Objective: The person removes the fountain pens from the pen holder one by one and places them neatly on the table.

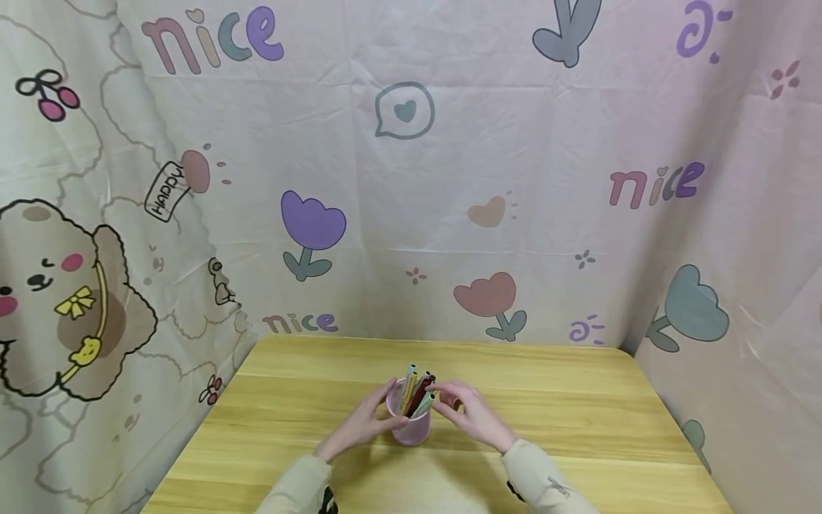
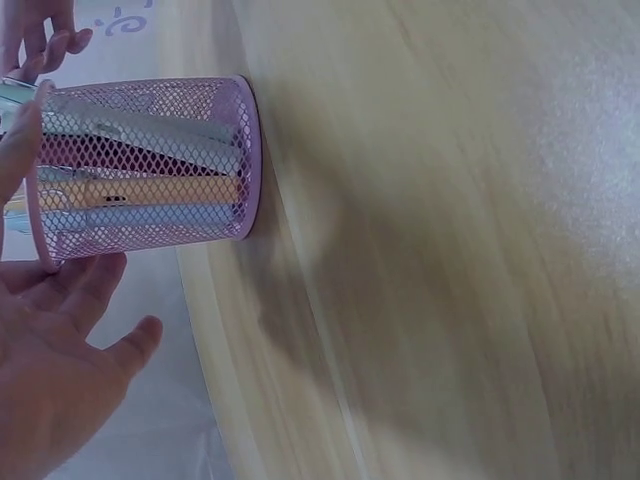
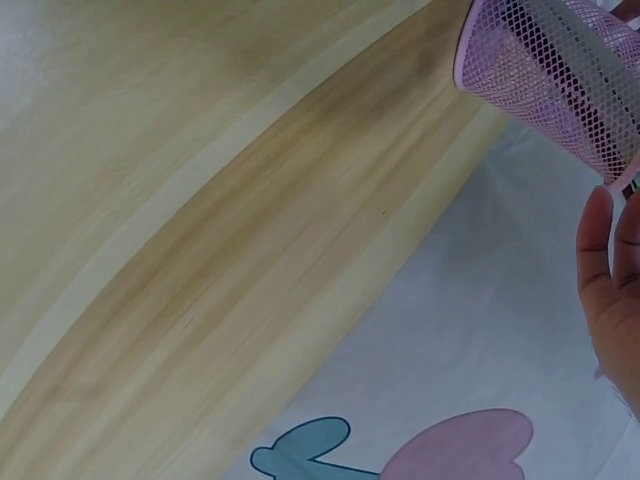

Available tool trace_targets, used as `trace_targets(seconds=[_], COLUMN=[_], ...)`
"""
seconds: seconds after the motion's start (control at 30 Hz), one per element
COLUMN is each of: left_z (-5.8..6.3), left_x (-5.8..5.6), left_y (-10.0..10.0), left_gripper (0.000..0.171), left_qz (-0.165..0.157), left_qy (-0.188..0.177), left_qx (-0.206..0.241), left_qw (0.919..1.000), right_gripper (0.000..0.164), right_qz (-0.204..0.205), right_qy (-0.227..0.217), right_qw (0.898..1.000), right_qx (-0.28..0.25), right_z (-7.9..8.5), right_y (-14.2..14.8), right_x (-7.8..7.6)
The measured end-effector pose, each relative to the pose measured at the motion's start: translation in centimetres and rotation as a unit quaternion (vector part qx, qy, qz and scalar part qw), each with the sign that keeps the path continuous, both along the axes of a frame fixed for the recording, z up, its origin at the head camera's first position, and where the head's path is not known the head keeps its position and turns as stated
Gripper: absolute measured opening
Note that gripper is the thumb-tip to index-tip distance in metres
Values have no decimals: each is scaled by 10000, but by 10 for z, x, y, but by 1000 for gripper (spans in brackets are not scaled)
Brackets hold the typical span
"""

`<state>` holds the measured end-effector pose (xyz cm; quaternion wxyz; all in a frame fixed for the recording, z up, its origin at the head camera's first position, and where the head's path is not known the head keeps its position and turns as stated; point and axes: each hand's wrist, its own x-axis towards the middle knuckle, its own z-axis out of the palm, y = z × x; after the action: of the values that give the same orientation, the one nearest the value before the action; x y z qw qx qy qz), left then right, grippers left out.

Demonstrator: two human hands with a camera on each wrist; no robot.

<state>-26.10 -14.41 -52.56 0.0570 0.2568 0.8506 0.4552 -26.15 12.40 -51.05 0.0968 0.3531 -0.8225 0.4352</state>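
Note:
A pink mesh pen cup (image 1: 412, 431) stands upright on the wooden table, holding several pens or markers, among them a dark red one (image 1: 419, 397), a yellow one (image 1: 407, 394) and a pale green one (image 1: 424, 405). My left hand (image 1: 364, 421) grips the cup near its rim, thumb on the near side and fingers round the far side. From the right, my right hand (image 1: 472, 414) reaches in with bent index finger and thumb right at the pen tops; I cannot tell whether they pinch one. In the right wrist view its fingertips are beside the rim of the cup (image 3: 560, 80).
The light wooden table (image 1: 565, 428) reaches back to a printed cloth (image 1: 411, 185) hung behind it. More patterned cloth (image 1: 758, 235) hangs along both sides. Beige sleeves (image 1: 546, 478) cover both forearms.

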Motion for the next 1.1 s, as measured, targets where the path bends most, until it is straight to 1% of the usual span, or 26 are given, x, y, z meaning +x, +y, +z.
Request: trace_targets(seconds=[0.3,0.47,0.53,0.63,0.73,0.8,0.87,1.0,1.1], left_z=[0,1,1,0,0,0,0,1,2], left_x=[1,1,1,1,2,1,2,2,3], left_y=[0,0,0,0,0,0,0,0,0], left_gripper=[88,88,89,89,89,90,91,90,89], left_qz=[-136,-141,-130,-139,-133,-125,-118,-142,-175], left_qy=[166,120,113,101,65,30,-9,-30,26], left_qx=[145,136,112,116,102,78,67,97,118], left_qw=[9997,9997,9998,9998,9998,9999,9999,9998,9998], right_gripper=[30,31,31,28,25,23,22,22,22], right_qz=[196,261,303,405,505,531,527,478,476], right_qy=[-322,-38,-3,-264,-643,-785,-835,-689,-386], right_qw=[9991,9987,9985,9982,9964,9954,9951,9965,9981], right_qx=[196,428,454,366,216,152,105,39,-35], right_z=[4,4,4,4,4,4,4,4,3], right_y=[-4,-5,-5,-5,-5,-5,-5,-5,-4], right_x=[1,0,0,0,0,1,2,3,4])
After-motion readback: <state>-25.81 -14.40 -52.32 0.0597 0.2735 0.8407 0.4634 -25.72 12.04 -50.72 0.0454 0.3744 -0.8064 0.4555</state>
